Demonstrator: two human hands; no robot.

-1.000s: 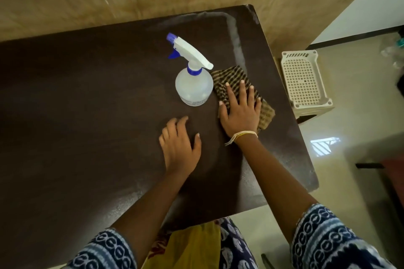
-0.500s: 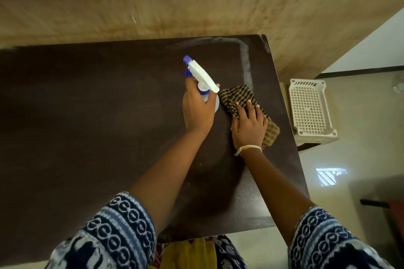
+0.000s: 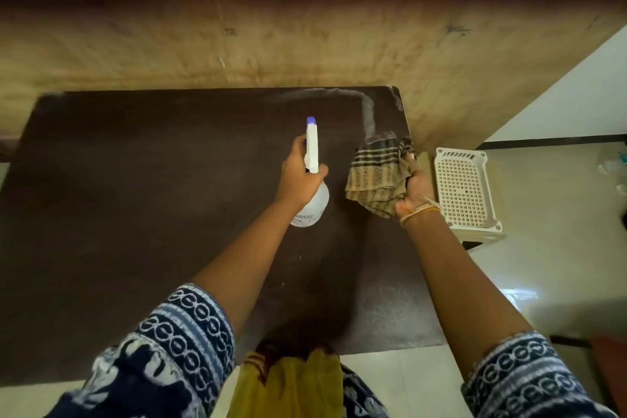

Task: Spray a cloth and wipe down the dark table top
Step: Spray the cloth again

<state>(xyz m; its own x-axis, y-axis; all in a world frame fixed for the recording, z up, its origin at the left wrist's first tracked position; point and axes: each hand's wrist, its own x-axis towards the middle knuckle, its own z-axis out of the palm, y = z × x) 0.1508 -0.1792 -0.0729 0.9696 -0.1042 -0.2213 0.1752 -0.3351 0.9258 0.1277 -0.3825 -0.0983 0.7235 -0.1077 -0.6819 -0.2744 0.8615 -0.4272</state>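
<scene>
Left hand (image 3: pixel 298 180) grasps the bottle (image 3: pixel 314 190), nozzle at twelve o'clock; right hand (image 3: pixel 415 190) clutches the cloth (image 3: pixel 373 176). Swing nozzle toward three o'clock, onto cloth, before squeezing.

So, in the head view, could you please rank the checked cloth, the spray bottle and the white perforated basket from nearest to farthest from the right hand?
1. Checked cloth: gripped in the right hand.
2. White perforated basket: just to its right, on the floor.
3. Spray bottle: to its left, held by the left hand.
</scene>
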